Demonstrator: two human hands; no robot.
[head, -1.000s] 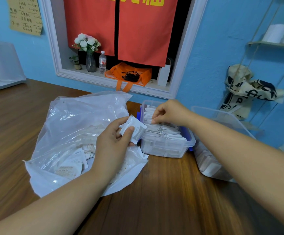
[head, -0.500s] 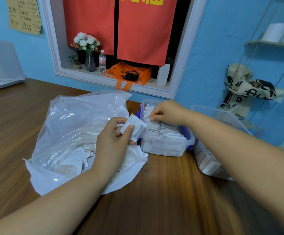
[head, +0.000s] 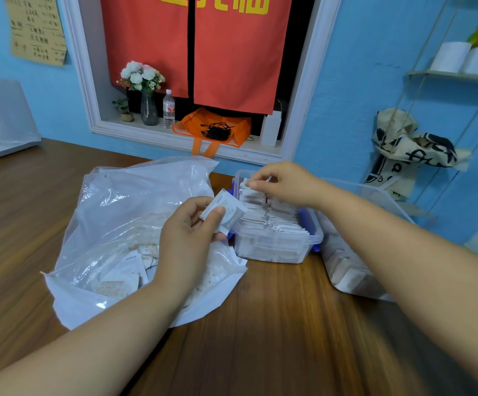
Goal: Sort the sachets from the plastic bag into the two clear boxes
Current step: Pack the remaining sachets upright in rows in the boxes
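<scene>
In the small clear box (head: 275, 251) stand packed sachets (head: 280, 221)

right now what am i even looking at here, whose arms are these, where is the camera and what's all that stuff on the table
There is no machine here: these are a person's two bare arms, filmed by a single camera worn on their head, looking forward and down. That is why the arms come in from the bottom edge. On the wooden table lies a big clear plastic bag with loose sachets inside. Right of it stands a small clear box packed with a row of sachets, and further right a second clear box, partly hidden by the right arm. The left hand holds a white sachet between thumb and fingers, beside the small box. The right hand pinches the row's tops at its far end.
</scene>
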